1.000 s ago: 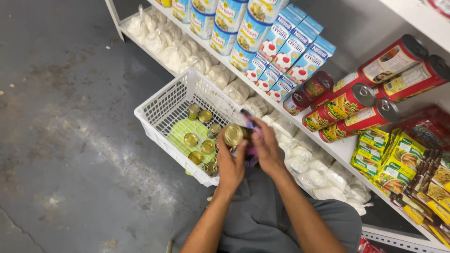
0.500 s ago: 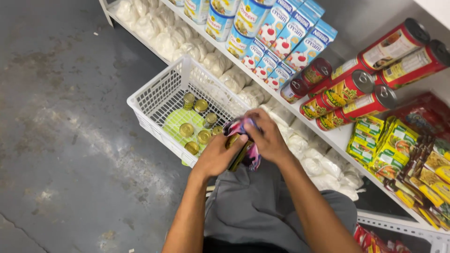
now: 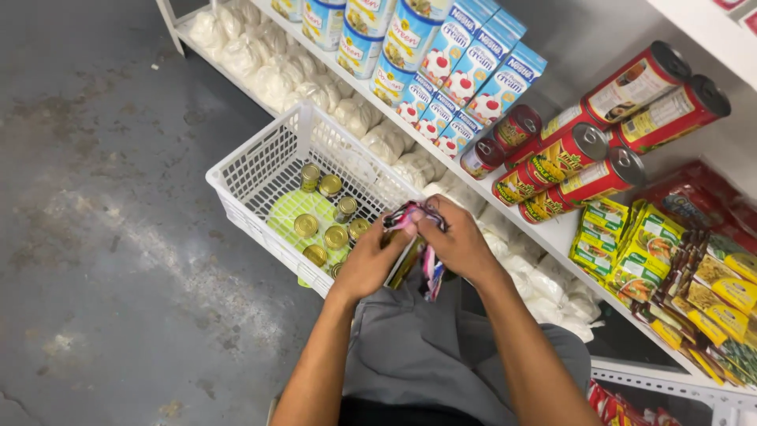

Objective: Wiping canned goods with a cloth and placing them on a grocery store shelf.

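My left hand (image 3: 369,264) grips a small green and gold can (image 3: 405,262), held on its side just past the near corner of a white plastic basket (image 3: 254,170). My right hand (image 3: 459,241) presses a pink, white and black cloth (image 3: 430,278) over the can's upper end, hiding most of it. A strip of the cloth hangs down between my wrists. Both hands sit above my grey-clad knees. Inside the basket stand several more gold-lidded cans (image 3: 336,236) on a light green sheet (image 3: 293,211).
A low white shelf (image 3: 561,235) runs along the right. It carries blue and white cartons (image 3: 473,59), red cans lying on their sides (image 3: 579,158) and yellow-green packets (image 3: 631,252). White bags (image 3: 272,75) fill the level below. Grey concrete floor (image 3: 102,237) lies to the left.
The can's gold lid faced up over the basket a second ago. It is now turned sideways under the cloth, and both hands have drawn back toward my knees.
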